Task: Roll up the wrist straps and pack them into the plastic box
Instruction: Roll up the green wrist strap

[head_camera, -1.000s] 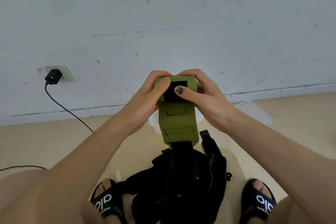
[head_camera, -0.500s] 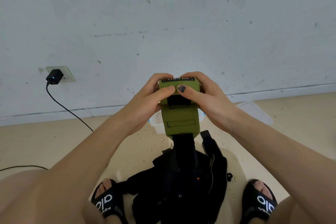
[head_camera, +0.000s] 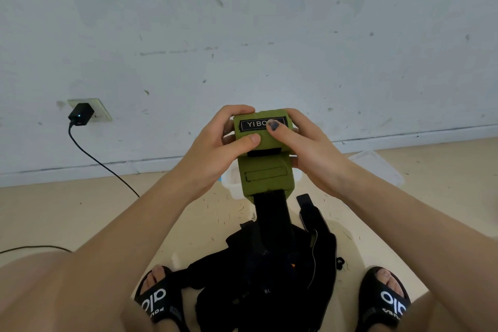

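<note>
Two hands roll a green wrist strap above a pile of black straps.

The left hand (head_camera: 215, 143) and right hand (head_camera: 304, 148) curl round the soft, light green wrist strap (head_camera: 262, 153), thumbs pressing its coil; it likely needs a firm grip at the sides to stay wound. Below it lie the black straps (head_camera: 272, 272) on a beige floor (head_camera: 67, 213). Beyond it sit the clear plastic box (head_camera: 233, 180) and a scuffed white wall (head_camera: 242, 35).

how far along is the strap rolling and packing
Early on. Both hands, left and right, grip the green fabric wrist strap, its top end rolled and its black tail hanging loose. A pile of black straps lies unrolled on the floor. The clear plastic box behind is mostly hidden, its contents unclear.
</note>
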The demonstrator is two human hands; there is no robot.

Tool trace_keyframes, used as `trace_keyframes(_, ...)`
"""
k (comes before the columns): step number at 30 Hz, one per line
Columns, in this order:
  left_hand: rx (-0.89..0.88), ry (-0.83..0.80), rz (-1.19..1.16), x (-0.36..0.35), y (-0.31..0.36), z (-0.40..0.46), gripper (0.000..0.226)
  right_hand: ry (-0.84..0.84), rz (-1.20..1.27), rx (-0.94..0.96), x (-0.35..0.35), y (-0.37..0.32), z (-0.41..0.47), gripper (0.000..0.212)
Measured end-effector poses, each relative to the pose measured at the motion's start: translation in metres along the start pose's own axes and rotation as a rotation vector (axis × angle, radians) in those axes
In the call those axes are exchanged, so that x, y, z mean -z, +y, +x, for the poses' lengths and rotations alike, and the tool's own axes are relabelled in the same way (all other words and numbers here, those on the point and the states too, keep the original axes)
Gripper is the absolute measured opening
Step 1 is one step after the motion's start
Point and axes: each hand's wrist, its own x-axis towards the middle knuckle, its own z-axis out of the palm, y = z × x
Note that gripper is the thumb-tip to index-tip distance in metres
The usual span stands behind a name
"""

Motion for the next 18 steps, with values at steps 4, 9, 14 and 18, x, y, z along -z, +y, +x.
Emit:
trace_keyframes(4, 0.049, -0.032, -0.072, -0.0016, -0.0011, 0.0010, 0.037, 0.012, 0.035, 0.049, -0.0001, -0.0007, 0.0003, 0.038)
trace_keyframes(9, 0.074, -0.026, -0.113, -0.0049, -0.0012, 0.0019, 0.021, -0.013, 0.041, 0.055, 0.0015, 0.0000, -0.0001, 0.031)
trace_keyframes(14, -0.006, -0.025, -0.070, -0.0003, -0.0003, 0.0016, 0.032, -0.055, 0.020, -0.021, 0.0002, -0.0030, -0.0023, 0.032)
trace_keyframes(18, -0.011, -0.043, -0.059, 0.0000, -0.0022, 0.0008, 0.038, 0.017, -0.042, 0.020, -0.0020, 0.0029, -0.0016, 0.027)
